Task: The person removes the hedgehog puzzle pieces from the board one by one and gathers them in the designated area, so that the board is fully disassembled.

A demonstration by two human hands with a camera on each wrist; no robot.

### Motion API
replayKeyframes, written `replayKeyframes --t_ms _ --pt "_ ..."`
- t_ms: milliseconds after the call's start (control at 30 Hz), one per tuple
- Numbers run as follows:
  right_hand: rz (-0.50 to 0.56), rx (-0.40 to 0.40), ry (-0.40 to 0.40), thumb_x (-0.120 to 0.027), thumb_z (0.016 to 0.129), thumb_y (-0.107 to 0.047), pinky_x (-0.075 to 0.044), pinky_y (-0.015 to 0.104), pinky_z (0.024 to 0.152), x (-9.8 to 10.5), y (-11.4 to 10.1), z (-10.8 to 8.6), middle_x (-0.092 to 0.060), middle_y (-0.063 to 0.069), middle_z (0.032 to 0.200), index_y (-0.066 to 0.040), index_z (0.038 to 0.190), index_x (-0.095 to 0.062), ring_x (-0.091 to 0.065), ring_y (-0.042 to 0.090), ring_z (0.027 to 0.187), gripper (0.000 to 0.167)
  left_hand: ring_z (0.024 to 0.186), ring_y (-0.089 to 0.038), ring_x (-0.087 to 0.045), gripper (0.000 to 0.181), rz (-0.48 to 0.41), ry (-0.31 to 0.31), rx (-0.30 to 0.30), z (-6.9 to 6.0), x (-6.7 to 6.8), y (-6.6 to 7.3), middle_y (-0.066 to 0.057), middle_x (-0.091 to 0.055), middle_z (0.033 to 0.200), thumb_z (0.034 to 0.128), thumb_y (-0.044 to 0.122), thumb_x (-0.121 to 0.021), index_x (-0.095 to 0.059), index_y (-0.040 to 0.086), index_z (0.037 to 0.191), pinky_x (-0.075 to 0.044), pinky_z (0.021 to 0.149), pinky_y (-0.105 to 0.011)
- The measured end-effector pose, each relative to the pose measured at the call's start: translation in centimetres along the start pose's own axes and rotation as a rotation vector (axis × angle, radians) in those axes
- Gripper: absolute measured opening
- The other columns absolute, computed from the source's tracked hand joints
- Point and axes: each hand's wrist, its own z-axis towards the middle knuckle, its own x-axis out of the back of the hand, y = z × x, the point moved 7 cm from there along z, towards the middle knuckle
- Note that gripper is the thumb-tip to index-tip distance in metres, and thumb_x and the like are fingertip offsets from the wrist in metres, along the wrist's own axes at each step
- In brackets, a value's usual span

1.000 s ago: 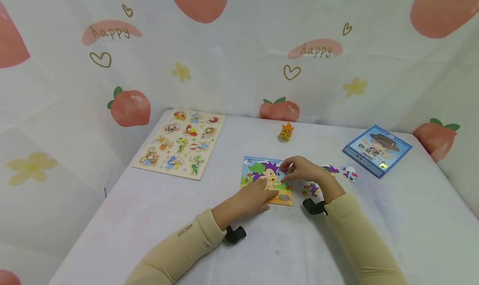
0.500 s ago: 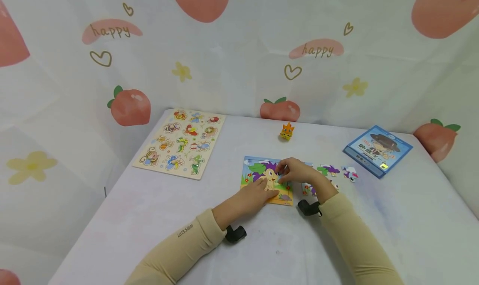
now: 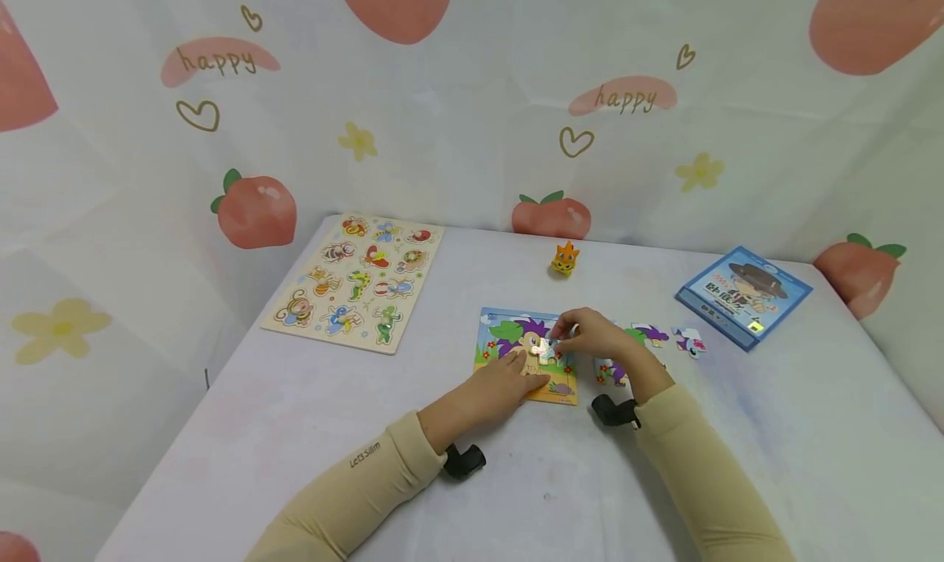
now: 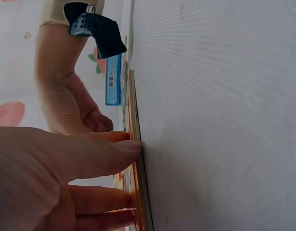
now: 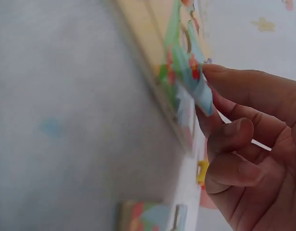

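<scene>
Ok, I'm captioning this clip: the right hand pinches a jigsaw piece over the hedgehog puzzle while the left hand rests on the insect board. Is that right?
One slip: the left hand rests on the hedgehog puzzle, not the insect board, which lies apart, to the left, as the head view shows. The right hand does pinch a jigsaw piece over the hedgehog puzzle.

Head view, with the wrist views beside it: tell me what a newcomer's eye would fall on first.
Probably the colorful animal puzzle mid-table, where the left grip rests on the near part and the right grip pinches a small puzzle piece over the right side. Next, likely, the little orange toy behind it and the blue box at the table's far right. The peach-printed backdrop behind everything catches the eye too.
</scene>
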Motion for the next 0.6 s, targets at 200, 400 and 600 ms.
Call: replayKeyframes --t_ms 200,400,600 --pt "0.067 -0.087 0.021 -0.067 0.085 -0.014 -0.046 0.023 0.063 0.1 1.3 -0.5 -0.058 0.005 0.082 0.001 0.097 -0.063 -0.049 0.015 0.071 0.020 0.137 -0.027 -0.036 0.041 -0.009 -0.002 0.007 -0.1 0.1 0.0 -0.016 -0.036 0.148 0.0999 0.021 -0.041 -0.044 0.028 0.140 -0.037 0.108 -0.038" --pt "0.167 -0.130 0.032 -0.065 0.087 -0.015 -0.042 0.023 0.055 -0.2 1.7 -1.0 -0.056 0.000 0.071 0.001 0.098 -0.061 -0.046 0.012 0.059 0.021 0.136 -0.028 -0.036 0.041 -0.018 0.008 0.006 -0.1 0.2 0.0 -0.017 -0.036 0.147 0.0998 0.020 -0.042 -0.044 0.027 0.140 -0.037 0.108 -0.038" --pt "0.215 -0.108 0.059 -0.062 0.089 -0.016 -0.041 0.023 0.054 0.0 1.7 -1.4 -0.061 0.002 0.076 0.003 0.101 -0.061 -0.046 0.012 0.059 0.023 0.136 -0.027 -0.037 0.040 -0.003 0.012 0.000 -0.1 0.1 0.1 -0.016 -0.037 0.147 0.0994 0.021 -0.043 -0.045 0.028 0.139 -0.039 0.107 -0.038"
